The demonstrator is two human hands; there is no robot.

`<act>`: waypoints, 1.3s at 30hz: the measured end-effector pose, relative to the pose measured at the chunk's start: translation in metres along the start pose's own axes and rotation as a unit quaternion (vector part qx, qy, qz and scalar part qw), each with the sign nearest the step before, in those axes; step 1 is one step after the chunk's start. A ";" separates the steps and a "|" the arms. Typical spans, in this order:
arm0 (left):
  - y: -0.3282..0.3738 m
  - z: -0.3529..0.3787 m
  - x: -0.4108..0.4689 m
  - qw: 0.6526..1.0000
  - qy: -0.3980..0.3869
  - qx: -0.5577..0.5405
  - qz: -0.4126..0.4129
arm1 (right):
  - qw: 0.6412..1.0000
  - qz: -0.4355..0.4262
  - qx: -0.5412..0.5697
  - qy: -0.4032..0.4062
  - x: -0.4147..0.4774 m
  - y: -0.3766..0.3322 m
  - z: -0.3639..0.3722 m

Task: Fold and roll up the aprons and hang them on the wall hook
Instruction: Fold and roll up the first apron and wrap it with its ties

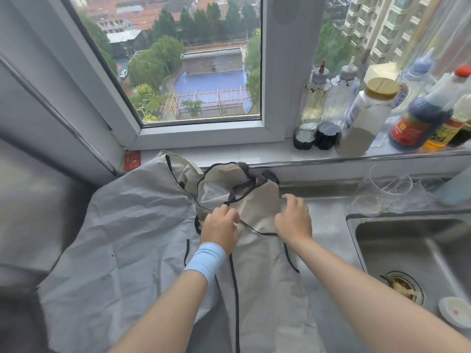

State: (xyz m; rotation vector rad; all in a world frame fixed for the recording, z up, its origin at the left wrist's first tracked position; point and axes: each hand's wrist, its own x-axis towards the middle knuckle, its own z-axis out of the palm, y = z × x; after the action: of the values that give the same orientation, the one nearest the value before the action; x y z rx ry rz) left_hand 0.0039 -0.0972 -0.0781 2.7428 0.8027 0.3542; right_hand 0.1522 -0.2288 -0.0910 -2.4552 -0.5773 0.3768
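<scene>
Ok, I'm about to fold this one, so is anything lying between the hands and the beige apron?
Nothing visible does. The left hand and the right hand both grip the beige apron directly. Only its own black strap runs across between them.

I read the grey apron (132, 250) as thin, matt cloth, heavily creased. The beige apron (262, 289) lying partly over it looks like the same stuff, edged with black binding tape (235, 301), also matt. The worktop (328, 225) beneath is brushed stainless steel with a dull sheen, and the sink (382, 250) matches it, a little shinier on its walls. The pale blue wristband (205, 259) looks like soft, matt cloth. On the smooth, glossy white sill (254, 155) I see clear plastic squeeze bottles (309, 108) and a shiny sauce bottle (420, 118). The window frame (275, 72) is smooth, satin white.
</scene>
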 end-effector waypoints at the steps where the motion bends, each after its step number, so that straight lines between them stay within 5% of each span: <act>1: -0.002 0.002 -0.009 0.999 -0.009 0.000 -0.031 | 0.998 -0.050 -0.031 -0.016 -0.006 0.002 0.006; 4: -0.008 0.005 -0.027 0.989 -0.043 -0.002 -0.143 | 0.968 -0.144 -0.156 -0.132 -0.024 0.010 0.023; 7: -0.020 0.009 -0.041 0.971 -0.100 0.017 -0.218 | 0.931 -0.143 -0.251 -0.222 -0.034 0.021 0.037; 12: -0.044 0.008 -0.059 0.945 -0.135 -0.039 -0.296 | 0.950 -0.125 -0.245 -0.149 -0.032 0.027 0.045; 16: -0.061 -0.004 -0.064 0.936 -0.228 0.050 -0.262 | 0.961 -0.085 -0.213 -0.157 -0.025 0.015 0.049; 22: -0.081 -0.020 -0.057 0.967 -0.098 -0.051 -0.231 | 0.936 -0.053 -0.273 -0.217 -0.021 -0.005 0.058; 25: -0.088 -0.030 -0.053 0.955 -0.051 -0.138 -0.258 | 0.945 -0.002 -0.051 -0.323 -0.031 -0.036 0.057; 28: -0.087 -0.041 -0.048 0.868 -0.114 -0.309 -0.373 | 0.843 0.164 0.280 -0.429 -0.044 -0.071 0.047; 30: -0.088 -0.049 -0.046 0.826 -0.159 -0.364 -0.400 | 0.799 0.179 0.342 -0.462 -0.050 -0.085 0.040; 31: -0.090 -0.052 -0.046 0.818 -0.179 -0.371 -0.402 | 0.805 0.172 0.328 -0.463 -0.053 -0.088 0.037; 33: -0.092 -0.062 -0.048 0.811 -0.242 -0.349 -0.402 | 0.886 0.122 0.176 -0.411 -0.058 -0.085 0.036; 35: -0.099 -0.069 -0.053 0.835 -0.352 -0.220 -0.362 | 0.940 0.061 -0.001 -0.337 -0.062 -0.077 0.039; 39: -0.108 -0.085 -0.059 0.806 -0.507 -0.112 -0.286 | 0.947 0.096 0.020 -0.307 -0.068 -0.074 0.045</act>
State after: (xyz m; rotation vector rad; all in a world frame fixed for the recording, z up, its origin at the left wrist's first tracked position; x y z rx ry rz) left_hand -0.1230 -0.0272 -0.0415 1.8565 1.0524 -0.9849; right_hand 0.0524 -0.1858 -0.0728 -2.3396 -0.5624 1.2448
